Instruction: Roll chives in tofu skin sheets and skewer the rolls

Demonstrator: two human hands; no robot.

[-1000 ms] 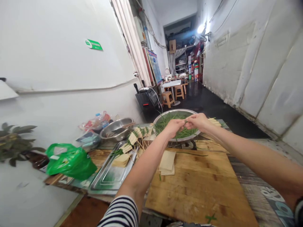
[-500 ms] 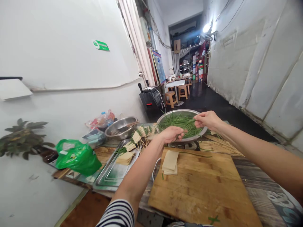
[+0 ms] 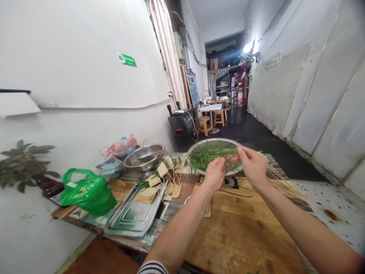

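Nearest, a wooden cutting board [image 3: 245, 232] lies under both forearms. Above its far edge, the left hand [image 3: 215, 174] and right hand [image 3: 252, 164] pinch green chive stalks [image 3: 228, 160] together, seemingly gathering them. Just beyond the fingers, the steel basin [image 3: 199, 144] holds more.

Your single head camera looks forward and down, close over the wooden cutting board [image 3: 245, 232], facing along the corridor beyond.
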